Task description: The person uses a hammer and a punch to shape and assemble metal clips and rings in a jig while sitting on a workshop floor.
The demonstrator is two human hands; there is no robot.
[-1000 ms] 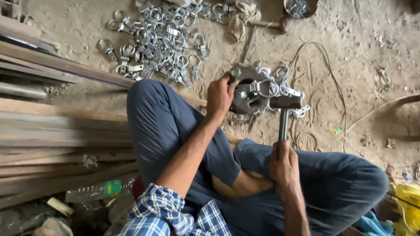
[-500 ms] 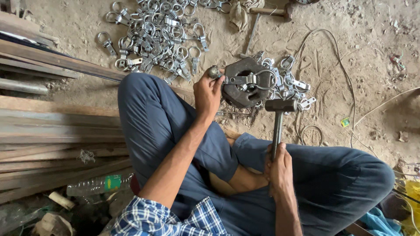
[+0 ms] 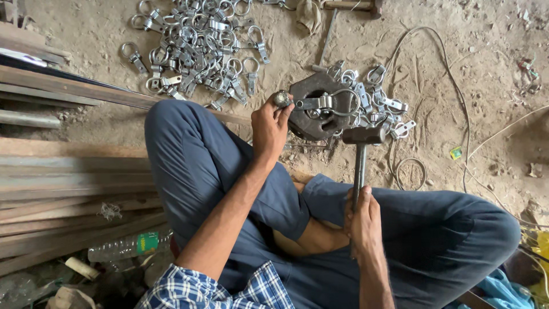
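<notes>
My left hand (image 3: 269, 127) grips a short metal punch (image 3: 281, 99) at the left edge of a dark, rusty iron block (image 3: 311, 109) on the dirt floor. A shiny metal clamp ring (image 3: 329, 104) lies across the top of that block. My right hand (image 3: 361, 220) is closed around the handle of a hammer (image 3: 362, 146), whose dark head hangs just to the right of and below the block. My legs in blue trousers are folded under both arms.
A large heap of silver clamp rings (image 3: 197, 46) lies at the top left, and a smaller heap (image 3: 380, 103) sits right of the block. Long wooden and metal bars (image 3: 68, 171) are stacked at the left. A plastic bottle (image 3: 128, 246) lies below them; loose wire (image 3: 452, 86) trails at the right.
The hammer head has come down and away from the block to its lower right. My left hand has shifted left on the block and now holds the punch at its edge.
</notes>
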